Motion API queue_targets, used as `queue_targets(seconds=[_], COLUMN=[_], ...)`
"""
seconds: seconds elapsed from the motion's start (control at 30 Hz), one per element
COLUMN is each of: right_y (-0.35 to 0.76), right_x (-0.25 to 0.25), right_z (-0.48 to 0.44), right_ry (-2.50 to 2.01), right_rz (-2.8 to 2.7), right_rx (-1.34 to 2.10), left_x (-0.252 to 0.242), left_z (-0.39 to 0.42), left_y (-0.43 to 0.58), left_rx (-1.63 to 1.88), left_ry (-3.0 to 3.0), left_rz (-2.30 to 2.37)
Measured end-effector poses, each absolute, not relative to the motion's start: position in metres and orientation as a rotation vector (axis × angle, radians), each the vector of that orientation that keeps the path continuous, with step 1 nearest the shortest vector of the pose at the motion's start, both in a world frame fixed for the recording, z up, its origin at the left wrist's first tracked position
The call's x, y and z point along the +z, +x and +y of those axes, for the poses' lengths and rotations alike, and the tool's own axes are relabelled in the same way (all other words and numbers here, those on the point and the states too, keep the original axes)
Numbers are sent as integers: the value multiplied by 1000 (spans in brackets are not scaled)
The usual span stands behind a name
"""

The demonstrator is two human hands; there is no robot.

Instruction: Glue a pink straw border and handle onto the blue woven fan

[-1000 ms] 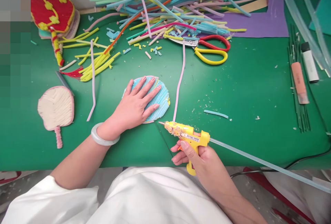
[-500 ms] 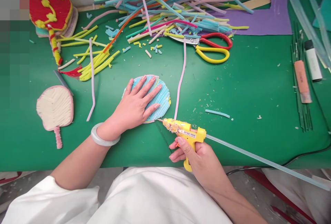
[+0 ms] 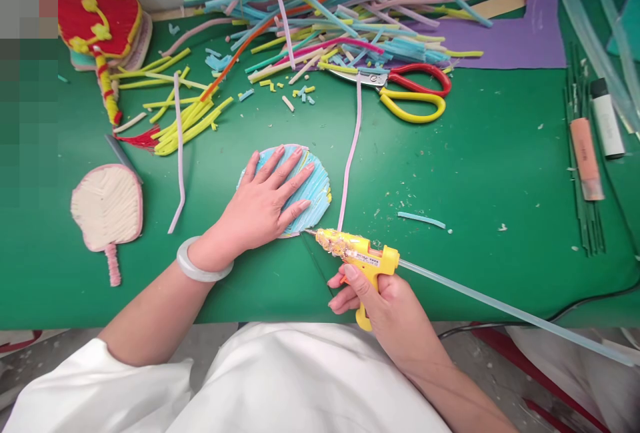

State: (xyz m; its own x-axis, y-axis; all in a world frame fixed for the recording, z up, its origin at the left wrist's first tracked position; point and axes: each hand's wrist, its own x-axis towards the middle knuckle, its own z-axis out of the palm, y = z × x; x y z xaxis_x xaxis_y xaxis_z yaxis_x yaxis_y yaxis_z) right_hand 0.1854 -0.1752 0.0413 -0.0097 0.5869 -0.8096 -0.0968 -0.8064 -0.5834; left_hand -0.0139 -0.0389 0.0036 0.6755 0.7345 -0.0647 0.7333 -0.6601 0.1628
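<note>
My left hand (image 3: pixel 273 196) lies flat with fingers spread on a round blue piece (image 3: pixel 315 193) covered in pipe-cleaner strips, pressing it to the green table. A few yellow bits show at its right edge. In my right hand (image 3: pixel 375 290) is a yellow glue gun (image 3: pixel 357 253), gripped by its handle, with fingers near the orange trigger. Its nozzle tip is at the lower edge of the blue piece. A long clear glue stick (image 3: pixel 480 296) runs out of the gun's back. A pale purple pipe cleaner (image 3: pixel 350 153) lies just beyond the gun.
Scissors (image 3: pixel 413 90) with red and yellow handles lie before a heap of coloured pipe cleaners (image 3: pixel 320 13). At left are a cream fan-shaped piece (image 3: pixel 113 210) and a red-and-yellow one (image 3: pixel 103 16). Green wires (image 3: pixel 575 153) and a white tube (image 3: pixel 607 116) lie at right, near a black cord (image 3: pixel 590 300).
</note>
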Motion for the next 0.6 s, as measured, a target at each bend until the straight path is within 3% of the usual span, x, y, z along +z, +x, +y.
queue_targets(seconds=[0.6], right_y=[186], right_x=[38], right_z=[-176], right_ry=[-1799], right_rz=[-534], right_rx=[1878], left_x=[4], left_z=[-39], left_y=[-14], left_rx=[31], left_ry=[2701], left_rz=[1198])
